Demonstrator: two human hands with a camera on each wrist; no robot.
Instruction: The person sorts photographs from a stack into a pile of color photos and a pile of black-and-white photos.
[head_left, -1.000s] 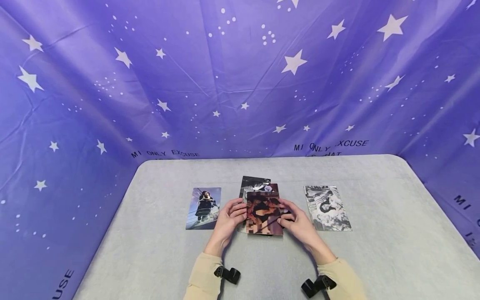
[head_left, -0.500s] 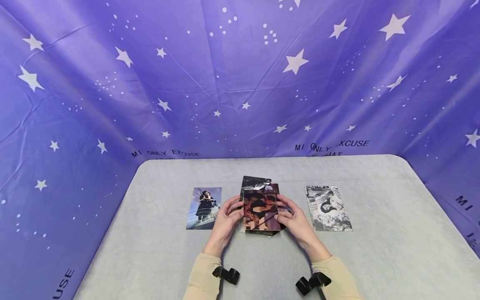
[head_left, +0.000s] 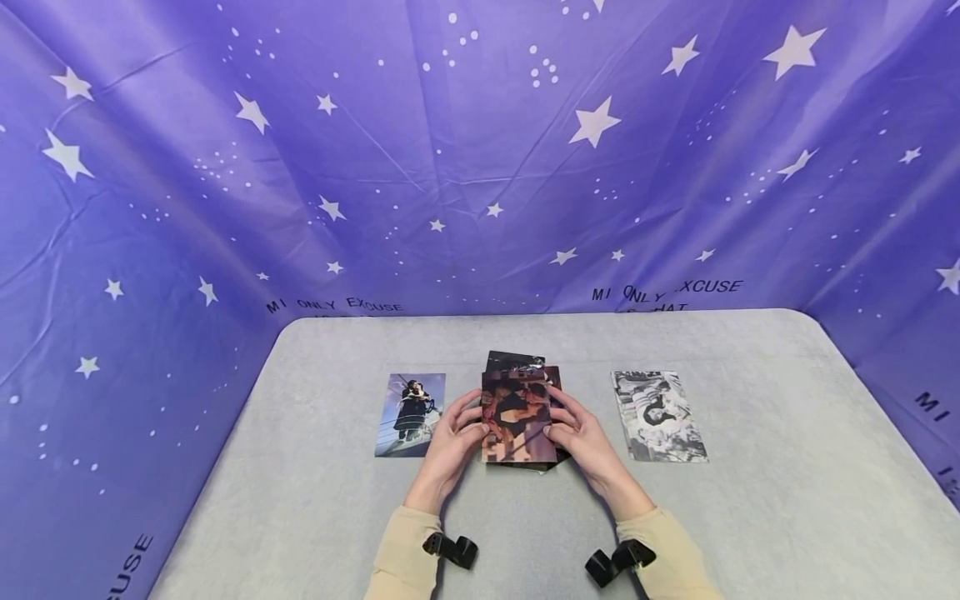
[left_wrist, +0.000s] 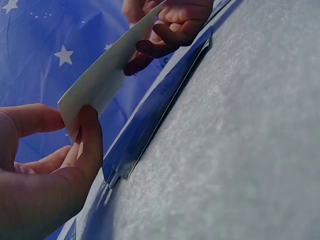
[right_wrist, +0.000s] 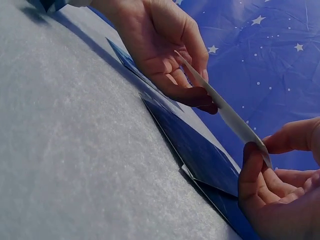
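Observation:
A reddish-brown photo card (head_left: 517,417) is held up by its two sides between my hands, over a pile of cards. My left hand (head_left: 453,446) pinches its left edge; in the left wrist view the thumb and a finger grip the pale card (left_wrist: 95,87). My right hand (head_left: 585,442) pinches the opposite edge, seen likewise in the right wrist view, where the card (right_wrist: 232,122) tilts above the table. Beneath lies the uneven card pile (head_left: 513,361), with a dark card showing at its top; most of the pile is covered by the held card.
On the left lies a blue-toned photo card (head_left: 410,415) of two embracing figures. To the right sit black-and-white photo cards (head_left: 660,417), apparently stacked. A grey table (head_left: 765,467) supports everything, and a purple starry cloth (head_left: 480,150) hangs behind and at the sides.
The reddish-brown card has shifted slightly left and away from me, with both hands still on it. The cards on either side have stayed put on the table.

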